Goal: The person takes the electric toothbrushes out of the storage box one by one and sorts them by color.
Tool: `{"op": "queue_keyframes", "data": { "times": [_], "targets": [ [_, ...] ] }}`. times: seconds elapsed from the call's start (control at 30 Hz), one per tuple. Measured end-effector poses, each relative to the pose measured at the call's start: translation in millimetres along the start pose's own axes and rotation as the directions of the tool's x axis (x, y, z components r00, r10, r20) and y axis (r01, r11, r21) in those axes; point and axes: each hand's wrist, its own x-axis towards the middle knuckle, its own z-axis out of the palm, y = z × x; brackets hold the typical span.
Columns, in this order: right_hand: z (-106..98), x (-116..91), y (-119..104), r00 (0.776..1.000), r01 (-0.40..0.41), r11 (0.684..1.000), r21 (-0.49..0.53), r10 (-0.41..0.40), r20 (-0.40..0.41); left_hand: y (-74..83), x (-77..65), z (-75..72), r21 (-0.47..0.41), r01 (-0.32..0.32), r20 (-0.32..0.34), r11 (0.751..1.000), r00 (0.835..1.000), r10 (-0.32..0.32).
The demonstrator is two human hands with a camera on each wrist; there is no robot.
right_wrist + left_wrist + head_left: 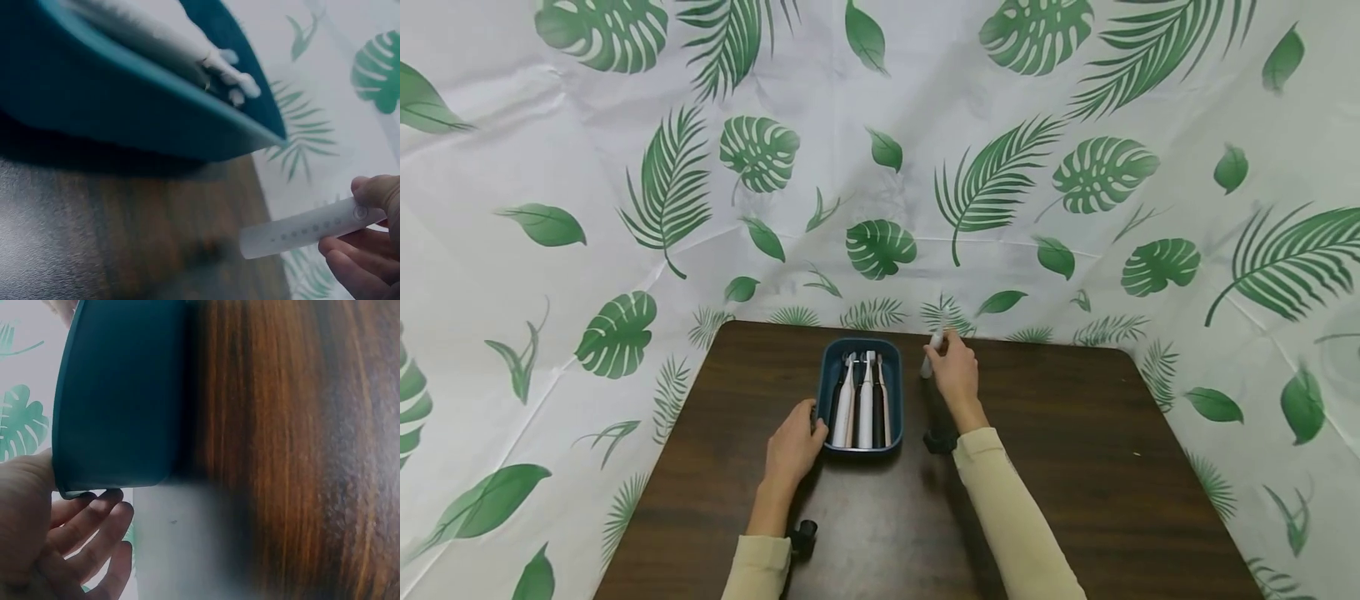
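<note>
Leaf-printed white cloth (865, 187) behind a dark brown wood-grained table (1067, 442)

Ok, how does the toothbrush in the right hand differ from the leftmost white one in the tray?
The held toothbrush is outside the tray; the leftmost white toothbrush lies inside it. The right hand grips the held toothbrush, while the leftmost white toothbrush lies untouched. Both have white handles.

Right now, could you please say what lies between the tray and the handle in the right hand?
Between tray and handle, the head view shows only bare brown tabletop.
</note>
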Motion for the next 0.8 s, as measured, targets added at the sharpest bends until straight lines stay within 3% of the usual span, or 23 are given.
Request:
{"op": "queue_keyframes", "data": {
  "times": [0.43, 0.8],
  "targets": [
    [10.9, 4.3, 7.2, 1.0, -0.031, 0.999, 0.009, 0.031, -0.002, 2.1, 3.3, -3.0, -0.043, 0.03, 0.016, 0.999, 0.999, -0.029],
    [15.0, 0.9, 21.1, 0.993, -0.054, 0.995, -0.088, 0.063, 0.095, -1.9, -1.7, 1.4, -0.079, 0.037, 0.011, 0.996, 0.999, -0.036]
  ]
}}
